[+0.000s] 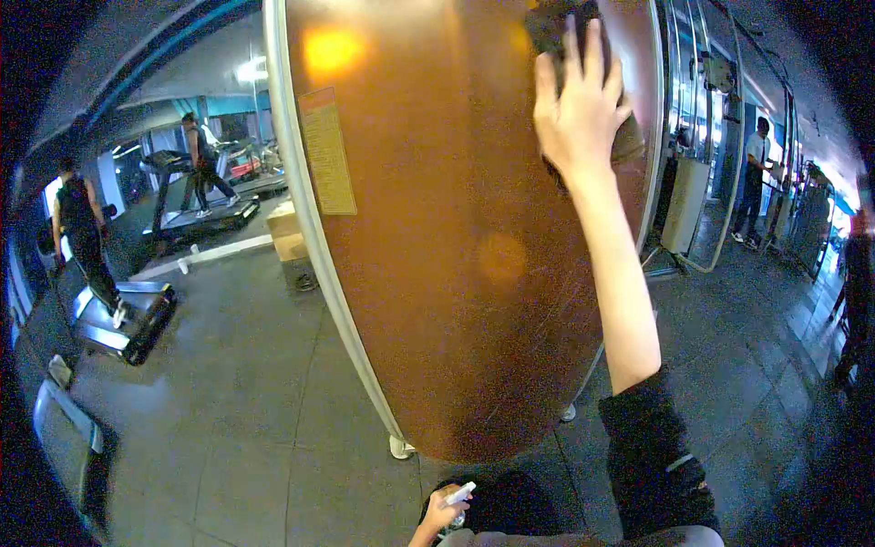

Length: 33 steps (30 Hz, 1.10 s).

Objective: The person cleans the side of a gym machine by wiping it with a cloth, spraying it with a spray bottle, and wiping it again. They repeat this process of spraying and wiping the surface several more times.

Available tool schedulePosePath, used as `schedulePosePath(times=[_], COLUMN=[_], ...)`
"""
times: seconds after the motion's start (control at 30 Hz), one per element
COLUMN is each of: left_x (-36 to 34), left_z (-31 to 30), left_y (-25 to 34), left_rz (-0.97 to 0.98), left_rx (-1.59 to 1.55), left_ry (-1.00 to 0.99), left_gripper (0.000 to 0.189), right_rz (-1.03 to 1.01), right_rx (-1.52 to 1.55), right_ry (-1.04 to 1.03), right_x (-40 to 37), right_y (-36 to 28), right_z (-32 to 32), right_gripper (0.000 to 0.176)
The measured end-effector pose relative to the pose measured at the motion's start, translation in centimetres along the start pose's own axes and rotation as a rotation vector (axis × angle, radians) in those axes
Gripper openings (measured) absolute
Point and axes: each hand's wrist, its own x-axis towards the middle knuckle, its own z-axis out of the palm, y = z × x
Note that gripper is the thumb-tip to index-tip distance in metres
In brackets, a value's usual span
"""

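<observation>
My right hand, arm stretched upward, presses a dark cloth flat against the upper right of a tall brown panel. Its fingers are spread over the cloth, and part of the cloth shows beyond the fingertips and beside the wrist. Low in the view, near my body, my left hand is closed around a spray bottle with a white nozzle. Most of the bottle is hidden by the hand and my clothing.
The panel has a metal frame with feet on the dark tiled floor and a yellowish label. At left, people are on treadmills, and a cardboard box stands behind the panel. Another person stands at right by gym machines.
</observation>
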Motion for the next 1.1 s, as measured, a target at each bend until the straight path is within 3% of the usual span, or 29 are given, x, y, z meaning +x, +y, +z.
schedulePosePath(times=[0.1,0.17,0.23,0.27,0.3,0.37,0.4,0.7,0.77,0.83,0.9,1.0,1.1], left_x=[-0.2,-0.2,-0.2,0.0,0.1,-0.2,-0.6,-1.0,-0.8,-0.7,-0.3,-0.6,-0.4], left_z=[0.4,0.6,0.9,1.0,1.1,1.3,1.0,0.3,0.3,0.3,0.3,0.9,1.2], left_y=[1.0,0.7,2.3,2.1,2.0,2.6,2.0,2.7,2.6,2.7,2.6,3.3,3.7], left_rz=[-0.074,-0.035,-0.01,0.106,0.222,0.265,0.273,0.231,0.241,0.208,0.216,0.018,0.131], left_rx=[0.019,-0.069,-0.015,0.015,0.047,0.047,0.074,0.155,0.168,0.047,0.024,0.028,0.051], left_ry=[0.013,-0.04,-0.05,-0.062,-0.072,-0.056,-0.053,-0.036,-0.034,-0.017,-0.027,-0.044,-0.094], left_gripper=[0.022,0.022,0.022,0.022,0.022,0.022,0.022,0.022,0.022,0.024,0.025,0.026,0.027], right_rz=[-0.184,-0.348,-0.613,-0.786,-0.952,-1.095,-1.051,-0.663,-0.681,-0.434,-0.337,-0.379,-0.531], right_rx=[-0.031,0.041,0.161,0.181,0.246,0.256,0.348,0.039,-0.133,-0.041,0.009,0.024,-0.042], right_ry=[-0.141,-0.354,-0.493,-0.523,-0.609,-0.48,-0.507,-0.284,0.166,-0.016,-0.03,-0.029,-0.084], right_x=[-3.2,-6.7,-11.2,-13.5,-14.9,-14.9,-14.5,3.6,9.0,12.9,14.6,13.1,10.5], right_y=[-2.7,-4.1,-4.0,-3.5,-2.5,-0.8,-1.0,-2.7,-3.5,-3.6,-4.5,-5.1,-5.7], right_z=[-2.1,-4.1,-5.1,-5.5,-6.1,-5.9,-5.9,-1.0,0.3,1.4,1.8,1.6,0.4], right_gripper=[0.06,0.076,0.084,0.088,0.076,0.06,0.052,0.063,0.063,0.063,0.058,0.055,0.059])
